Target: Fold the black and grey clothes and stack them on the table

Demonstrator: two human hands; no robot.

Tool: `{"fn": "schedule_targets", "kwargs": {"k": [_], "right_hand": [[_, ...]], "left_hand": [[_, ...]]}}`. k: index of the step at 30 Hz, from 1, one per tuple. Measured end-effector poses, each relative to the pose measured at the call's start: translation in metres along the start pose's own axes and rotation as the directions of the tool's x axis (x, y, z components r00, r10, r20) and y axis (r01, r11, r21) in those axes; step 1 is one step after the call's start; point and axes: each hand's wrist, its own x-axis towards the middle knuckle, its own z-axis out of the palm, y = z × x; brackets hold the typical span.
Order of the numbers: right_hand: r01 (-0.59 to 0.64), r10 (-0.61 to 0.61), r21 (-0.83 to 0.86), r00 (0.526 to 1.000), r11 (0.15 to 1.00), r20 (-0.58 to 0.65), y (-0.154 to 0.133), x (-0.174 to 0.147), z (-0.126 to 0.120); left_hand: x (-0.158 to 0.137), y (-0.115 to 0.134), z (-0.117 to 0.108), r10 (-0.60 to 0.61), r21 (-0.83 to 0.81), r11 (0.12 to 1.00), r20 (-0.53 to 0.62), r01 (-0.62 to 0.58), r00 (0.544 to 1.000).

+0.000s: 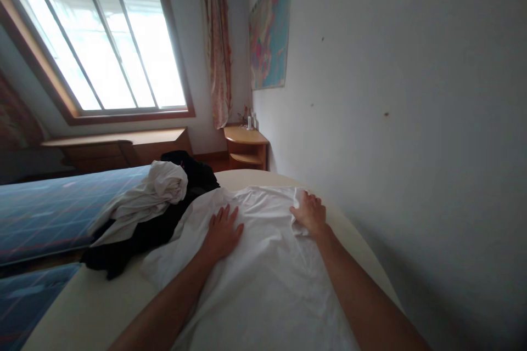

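Observation:
A white shirt [263, 274] lies spread and wrinkled over a cream rounded tabletop [61, 307]. My left hand [223, 232] rests flat on its upper left part with the fingers apart. At the shirt's upper right edge, my right hand [310, 213] has its fingers bent over the cloth, and creases run from it. Left of the shirt is a heap of black clothing [135, 247], partly beneath a crumpled light grey garment [164, 184]. The near end of the shirt runs out of view between my forearms.
A blue plaid surface [53, 208] adjoins the table on the left. The white wall [391, 175] stands close on the right. Farther back are a wooden corner shelf [246, 136] with small items, a wooden desk [160, 136] and a bright window [123, 44].

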Motion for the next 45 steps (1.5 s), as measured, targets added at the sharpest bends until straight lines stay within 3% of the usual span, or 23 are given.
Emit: {"fn": "schedule_targets", "kwargs": {"k": [5, 11, 16, 19, 23, 27, 30, 32, 34, 37, 42, 45], "right_hand": [[-0.064, 0.04, 0.233, 0.994, 0.97, 0.105, 0.016, 0.016, 0.008], [-0.128, 0.14, 0.443, 0.99, 0.887, 0.007, 0.028, 0.034, 0.014], [-0.164, 0.266, 0.618, 0.961, 0.769, -0.076, 0.046, 0.052, 0.003], [-0.164, 0.326, 0.685, 0.938, 0.71, -0.113, 0.058, 0.058, -0.006], [-0.117, 0.33, 0.75, 0.933, 0.651, -0.141, 0.063, 0.059, -0.011], [-0.021, 0.205, 0.801, 0.971, 0.599, -0.127, 0.051, 0.055, -0.014], [0.083, 0.019, 0.822, 0.993, 0.564, -0.114, 0.037, 0.048, -0.021], [0.156, -0.181, 0.827, 0.981, 0.54, -0.067, 0.028, 0.042, -0.027], [0.2, -0.375, 0.826, 0.927, 0.528, 0.015, 0.022, 0.035, -0.033], [0.219, -0.509, 0.782, 0.849, 0.583, 0.141, 0.016, 0.026, -0.038], [0.223, -0.367, 0.41, 0.875, 0.884, 0.315, 0.007, 0.012, -0.041], [0.275, -0.374, 0.267, 0.802, 0.924, 0.466, -0.002, 0.003, -0.041]], "left_hand": [[-0.01, 0.002, -0.011, 0.235, -0.07, 0.97, 0.037, -0.232, 0.971], [-0.005, -0.017, -0.012, 0.256, -0.087, 0.966, 0.156, -0.245, 0.954], [-0.008, -0.022, -0.012, 0.29, -0.098, 0.955, 0.083, -0.281, 0.954], [-0.012, -0.022, -0.014, 0.365, -0.111, 0.926, 0.027, -0.36, 0.931], [-0.014, -0.025, -0.016, 0.425, -0.156, 0.892, -0.026, -0.423, 0.905], [-0.015, -0.026, -0.016, 0.382, -0.178, 0.907, -0.037, -0.382, 0.923], [-0.016, -0.025, -0.015, 0.351, -0.183, 0.918, -0.042, -0.352, 0.936], [-0.016, -0.024, -0.016, 0.329, -0.189, 0.924, -0.052, -0.332, 0.943], [-0.016, -0.023, -0.016, 0.313, -0.194, 0.927, -0.065, -0.32, 0.947], [-0.017, -0.023, -0.016, 0.313, -0.197, 0.926, -0.075, -0.322, 0.947], [-0.016, -0.025, -0.015, 0.319, -0.19, 0.925, -0.075, -0.328, 0.945], [-0.016, -0.026, -0.014, 0.319, -0.197, 0.924, -0.075, -0.328, 0.945]]}}
